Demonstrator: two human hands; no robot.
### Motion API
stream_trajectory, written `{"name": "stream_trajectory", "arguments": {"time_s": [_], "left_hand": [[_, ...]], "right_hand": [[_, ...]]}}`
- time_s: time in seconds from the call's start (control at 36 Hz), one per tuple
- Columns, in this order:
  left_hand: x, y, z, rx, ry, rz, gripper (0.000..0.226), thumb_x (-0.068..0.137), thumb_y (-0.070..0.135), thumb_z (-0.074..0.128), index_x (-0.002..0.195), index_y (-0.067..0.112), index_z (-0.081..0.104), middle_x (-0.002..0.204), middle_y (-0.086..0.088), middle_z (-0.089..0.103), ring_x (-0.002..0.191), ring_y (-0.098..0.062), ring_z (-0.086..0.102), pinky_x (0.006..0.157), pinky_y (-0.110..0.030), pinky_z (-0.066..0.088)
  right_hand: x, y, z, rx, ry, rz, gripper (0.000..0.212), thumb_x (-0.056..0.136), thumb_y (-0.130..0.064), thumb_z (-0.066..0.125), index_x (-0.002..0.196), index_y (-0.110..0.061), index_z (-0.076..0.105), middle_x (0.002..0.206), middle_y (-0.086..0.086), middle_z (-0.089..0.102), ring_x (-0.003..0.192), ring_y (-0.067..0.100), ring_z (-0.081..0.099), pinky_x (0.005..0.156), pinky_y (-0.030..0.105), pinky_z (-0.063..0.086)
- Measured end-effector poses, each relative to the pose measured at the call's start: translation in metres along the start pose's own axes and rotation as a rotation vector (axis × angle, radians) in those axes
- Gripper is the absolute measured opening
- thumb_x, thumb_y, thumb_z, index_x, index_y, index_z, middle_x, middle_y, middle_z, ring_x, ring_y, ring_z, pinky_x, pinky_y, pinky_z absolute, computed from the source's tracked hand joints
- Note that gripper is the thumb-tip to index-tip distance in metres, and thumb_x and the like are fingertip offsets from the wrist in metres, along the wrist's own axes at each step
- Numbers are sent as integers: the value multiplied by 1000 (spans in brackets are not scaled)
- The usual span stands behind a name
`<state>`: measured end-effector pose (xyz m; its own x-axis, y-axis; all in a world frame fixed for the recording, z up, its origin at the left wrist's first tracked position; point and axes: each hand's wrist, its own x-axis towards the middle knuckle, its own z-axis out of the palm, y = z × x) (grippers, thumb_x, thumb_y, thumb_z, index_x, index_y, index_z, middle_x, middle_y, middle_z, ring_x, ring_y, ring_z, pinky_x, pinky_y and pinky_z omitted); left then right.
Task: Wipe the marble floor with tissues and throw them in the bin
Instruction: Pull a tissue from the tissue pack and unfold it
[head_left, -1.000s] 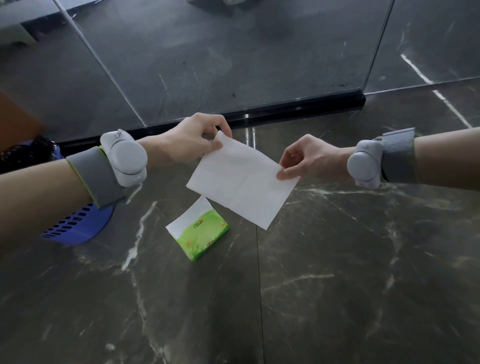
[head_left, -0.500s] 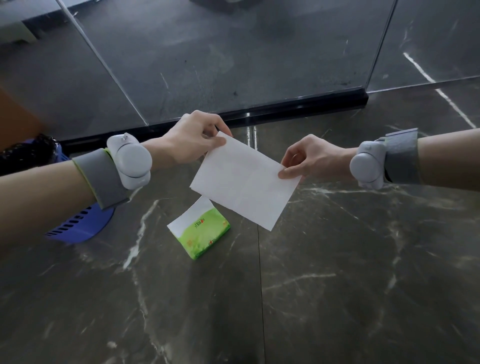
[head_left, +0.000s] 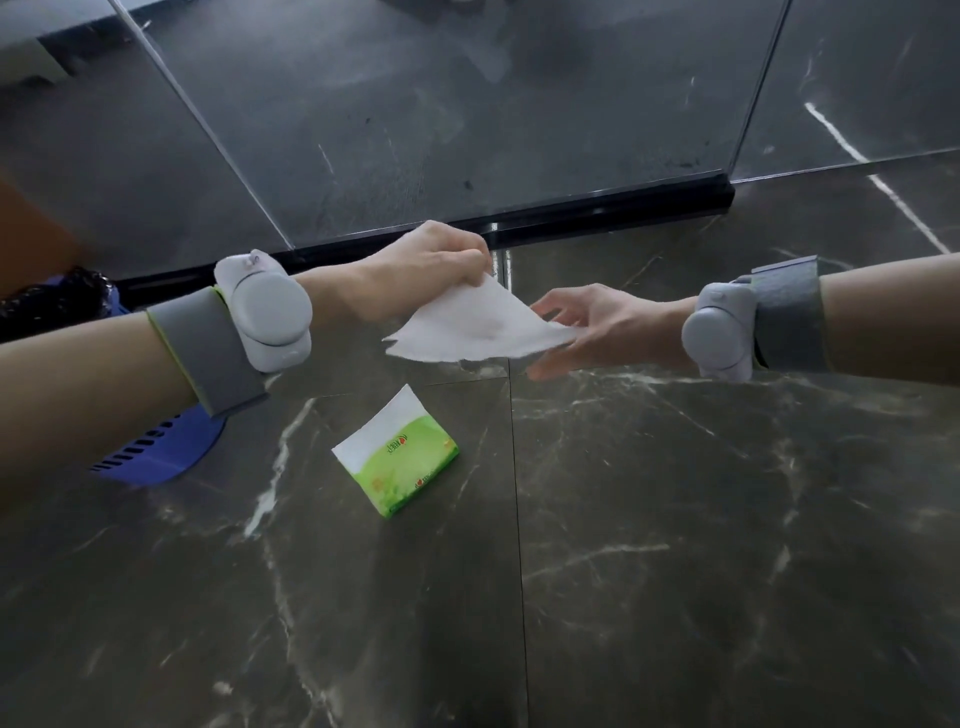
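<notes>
**A:** What's underneath everything?

**B:** The marble floor (head_left: 675, 519), dark with pale veins. It runs up to a glass panel (head_left: 467, 104) set in a black sill at the far side.

**A:** And the bin?

**B:** The blue bin (head_left: 156, 457) with a black liner (head_left: 52, 301) stands on the floor at the left edge, mostly hidden behind the left forearm.

**A:** How are the hands?

**B:** Both are raised above the floor, each with a grey band at the wrist. The left hand (head_left: 415, 275) has its fingers curled and pinches the top corner of the tissue (head_left: 478, 327). The right hand (head_left: 597, 332) is spread and loose, with fairly straight fingers. The tissue's far corner reaches in between its fingers and thumb, but it doesn't look clamped.

**A:** So the tissue is in the air?

**B:** Yes, it hangs slack and creased between the two hands, clear of the floor. The green tissue pack (head_left: 397, 465) lies on the floor just below it.

**A:** Which step is this?

**B:** I'd say readying the sheet. No wiping has begun and nothing is being binned.

**A:** What does the next move call for?

**B:** Probably gathering the sheet into a pad in one hand, bringing it down flat on the marble and rubbing with steady pressure. After that it goes to the bin on the left.
</notes>
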<state>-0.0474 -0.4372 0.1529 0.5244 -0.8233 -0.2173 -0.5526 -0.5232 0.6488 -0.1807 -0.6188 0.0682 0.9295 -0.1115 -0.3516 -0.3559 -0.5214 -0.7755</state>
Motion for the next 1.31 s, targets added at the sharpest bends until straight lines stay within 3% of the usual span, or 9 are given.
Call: {"name": "stream_trajectory", "arguments": {"time_s": [0.08, 0.17, 0.31, 0.42, 0.5, 0.61, 0.81, 1.14, 1.31], "left_hand": [[-4, 6, 4, -43, -88, -30, 23, 81, 25, 52, 82, 3, 58, 76, -11, 44, 71, -24, 40, 60, -35, 28], [-5, 5, 7, -98, -113, -60, 30, 79, 24, 52, 86, -5, 55, 76, -11, 45, 71, -24, 41, 60, -32, 30], [-3, -6, 2, -146, -79, -69, 19, 97, 16, 54, 96, -1, 64, 83, -11, 61, 71, -24, 59, 65, -34, 48], [1, -15, 4, -151, 35, -119, 13, 100, 22, 64, 107, 10, 65, 92, -3, 71, 74, -17, 66, 62, -28, 54], [5, -20, 6, -82, 111, -178, 26, 96, 28, 71, 114, 13, 61, 109, -4, 69, 86, -19, 63, 80, -37, 54], [2, -17, 5, -17, 131, -154, 28, 93, 33, 73, 113, 17, 62, 112, -1, 65, 89, -15, 58, 78, -33, 51], [-17, -2, 28, -75, -198, -131, 38, 88, 27, 83, 120, 17, 68, 116, -4, 75, 109, -21, 72, 102, -47, 57], [-16, 9, 48, 19, -285, -10, 24, 94, 11, 73, 109, -5, 64, 112, -29, 69, 108, -44, 68, 98, -63, 51], [-19, 11, 51, -8, -263, -22, 15, 97, 8, 67, 109, 0, 72, 109, -25, 73, 96, -28, 73, 101, -58, 52]], "right_hand": [[-3, -8, 3, 68, -13, -70, 57, 70, -41, 90, 121, -46, 65, 118, -11, 71, 108, 11, 69, 95, 38, 57], [-6, -14, 4, 44, -30, -87, 31, 72, -39, 90, 101, -36, 77, 100, -12, 78, 94, 11, 73, 83, 35, 57], [-7, -18, 9, 60, -33, -88, 21, 75, -30, 91, 92, -20, 84, 91, -1, 80, 89, 21, 77, 86, 42, 63], [-8, -17, 17, 135, -62, -72, 18, 79, -28, 88, 92, -17, 84, 88, -1, 81, 82, 18, 79, 65, 30, 61], [-7, -15, 22, 196, -56, -59, 20, 80, -30, 88, 94, -16, 83, 89, 1, 81, 84, 21, 79, 74, 36, 64], [-4, -13, 21, 254, 18, -34, 25, 80, -33, 87, 93, -13, 81, 88, 4, 80, 83, 24, 79, 72, 39, 64], [-6, -14, 9, 310, 84, -32, 24, 81, -31, 87, 97, -13, 81, 90, 4, 80, 83, 22, 78, 69, 31, 59], [-22, -16, 2, 293, 135, -23, 24, 80, -28, 87, 96, -12, 80, 89, 6, 80, 80, 21, 78, 63, 27, 59], [-27, -8, -3, 295, 173, -27, 28, 76, -34, 90, 95, -16, 79, 85, 1, 79, 74, 15, 77, 58, 21, 57]]}}
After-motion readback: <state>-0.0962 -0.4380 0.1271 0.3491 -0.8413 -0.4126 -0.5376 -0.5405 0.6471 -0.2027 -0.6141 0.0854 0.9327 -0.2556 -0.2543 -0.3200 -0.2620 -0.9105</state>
